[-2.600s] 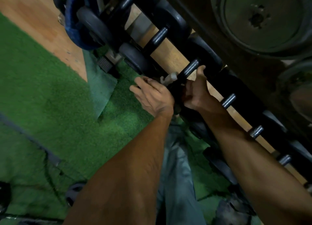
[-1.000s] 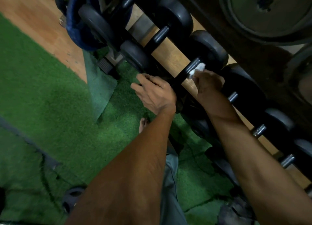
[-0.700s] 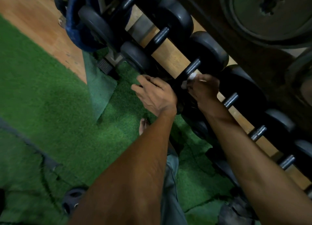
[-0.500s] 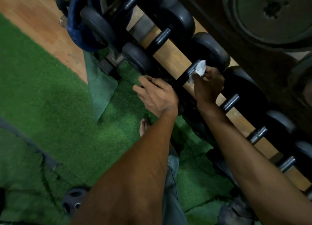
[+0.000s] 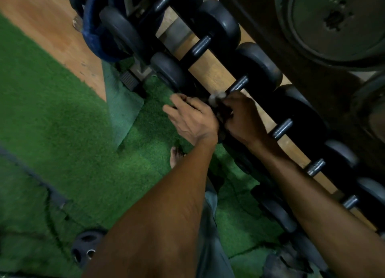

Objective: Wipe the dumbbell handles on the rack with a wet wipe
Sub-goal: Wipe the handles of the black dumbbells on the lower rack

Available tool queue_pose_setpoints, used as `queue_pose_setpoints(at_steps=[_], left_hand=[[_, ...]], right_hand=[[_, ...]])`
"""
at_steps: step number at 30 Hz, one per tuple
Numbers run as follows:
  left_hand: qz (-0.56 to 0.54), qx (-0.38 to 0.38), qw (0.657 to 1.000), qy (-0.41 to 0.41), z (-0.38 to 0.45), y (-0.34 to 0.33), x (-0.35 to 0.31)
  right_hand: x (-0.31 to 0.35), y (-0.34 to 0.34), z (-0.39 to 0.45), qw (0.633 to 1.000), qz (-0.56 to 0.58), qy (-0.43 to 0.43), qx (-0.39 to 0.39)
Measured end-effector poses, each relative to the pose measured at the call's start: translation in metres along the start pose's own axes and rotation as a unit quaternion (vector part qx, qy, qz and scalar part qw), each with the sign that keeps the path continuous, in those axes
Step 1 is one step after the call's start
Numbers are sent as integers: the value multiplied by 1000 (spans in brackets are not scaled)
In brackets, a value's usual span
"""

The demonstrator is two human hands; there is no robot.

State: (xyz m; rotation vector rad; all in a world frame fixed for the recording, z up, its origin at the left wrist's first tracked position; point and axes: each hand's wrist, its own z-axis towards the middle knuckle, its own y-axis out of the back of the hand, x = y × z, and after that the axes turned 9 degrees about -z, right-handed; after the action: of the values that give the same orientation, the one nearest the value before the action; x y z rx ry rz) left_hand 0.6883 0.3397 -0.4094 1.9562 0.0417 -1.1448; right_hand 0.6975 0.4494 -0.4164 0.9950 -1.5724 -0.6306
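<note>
The right hand (image 5: 241, 115) is curling its fingers around a white wet wipe (image 5: 216, 97) and is pressing it against the lower end of a dark dumbbell handle (image 5: 238, 85), close to the front edge of the rack (image 5: 210, 69). The wipe is showing as a small pale bunch just above the knuckles, blurred. The left hand (image 5: 191, 119) is resting just beside the right one, its fingers bending over the near head of the same dumbbell at the rack's front edge; whether it is truly gripping cannot be told. Further dumbbells are lying in a row along the rack, their handles crossing its wooden strip toward the lower right. A bare foot (image 5: 176, 156) is standing on the green turf (image 5: 62, 111) below the hands. A small weight plate (image 5: 85, 248) is lying on the turf near the bottom left.
</note>
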Motion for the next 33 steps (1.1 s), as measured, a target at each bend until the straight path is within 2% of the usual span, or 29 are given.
queue_pose_setpoints(at_steps=[2,3,6,7,8,11,13,14,16,19,21,25,30,33], left_hand=[[-2,0,1000,1,0,0,0],[-3,0,1000,0,-1,0,-1],[-2,-2,1000,-2,-1,0,-1],[0,-1,1000,2,-1,0,-1],[2,-2,1000,5,-1,0,0],[1,-3,1000,5,-1,1,-1],[-1,1,1000,5,-1,1,-2],[-2,1,1000,5,-2,1,-2],[-1,-1,1000,1,-1,1,-2],[3,-1,1000,4,-1,1,-1],[4,2,1000,4,-1,1,0],[2,0,1000,6,-1,0,-1],[-1,0,1000,8,-2,0,-2],[-3,-1,1000,7,-1,0,-1]], right_hand=[[1,4,-3,997,-22,12,79],[-1,8,1,996,-61,-3,67],[-15,26,15,979,-167,-95,-71],[-19,29,20,974,-165,-121,-93],[-20,29,23,977,-150,-128,-81],[-10,12,20,996,-33,-51,64],[-4,3,13,987,-16,-19,159],[-4,3,14,985,-22,-21,170],[-12,7,23,990,-43,-57,124],[-28,15,31,988,-95,-124,-4],[-29,14,28,982,-127,-127,-57],[-21,9,25,986,-92,-133,-30],[-22,9,12,979,-130,-129,-88],[-19,-3,12,973,-60,-165,-149]])
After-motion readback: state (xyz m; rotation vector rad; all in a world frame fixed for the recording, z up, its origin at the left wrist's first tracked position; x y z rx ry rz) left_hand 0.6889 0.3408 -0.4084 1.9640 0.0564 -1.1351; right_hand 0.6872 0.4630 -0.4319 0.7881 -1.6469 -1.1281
